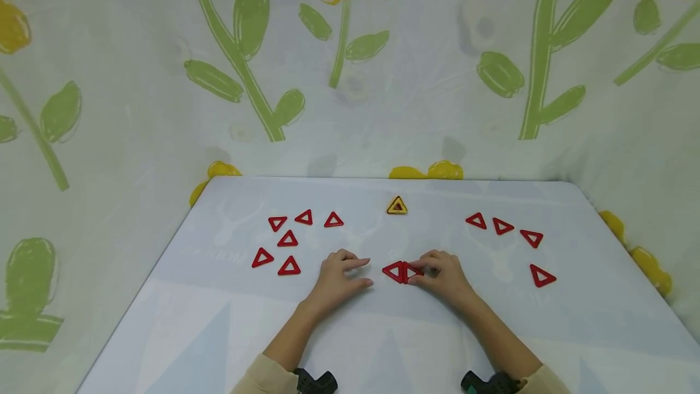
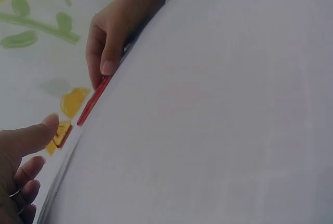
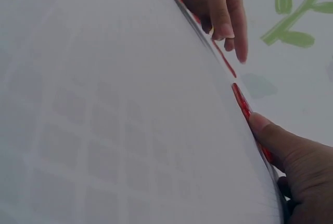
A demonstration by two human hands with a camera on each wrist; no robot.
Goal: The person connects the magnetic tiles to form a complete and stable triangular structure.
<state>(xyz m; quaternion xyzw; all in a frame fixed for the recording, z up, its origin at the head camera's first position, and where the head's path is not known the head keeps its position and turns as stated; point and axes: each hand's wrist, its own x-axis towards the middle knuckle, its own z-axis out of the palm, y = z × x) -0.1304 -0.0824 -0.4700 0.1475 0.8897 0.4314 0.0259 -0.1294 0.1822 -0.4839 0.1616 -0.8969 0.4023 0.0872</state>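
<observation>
Two red hollow triangles lie side by side in the head view, the left triangle (image 1: 391,266) pointing left and the right triangle (image 1: 406,273) pointing right, their straight sides meeting. My right hand (image 1: 444,273) pinches the right triangle between thumb and fingers at its outer end. To the left of the pair, my left hand (image 1: 339,275) holds nothing, its thumb and index finger spread apart and facing the pieces. In the right wrist view the right thumb (image 3: 265,128) presses along a red edge.
Several loose red triangles (image 1: 288,272) are scattered at the left of the white table (image 1: 350,345). Several more, one red triangle (image 1: 533,279) nearest, lie at the right. A yellow triangle (image 1: 397,211) sits near the back edge, before a flowered cloth (image 1: 383,120).
</observation>
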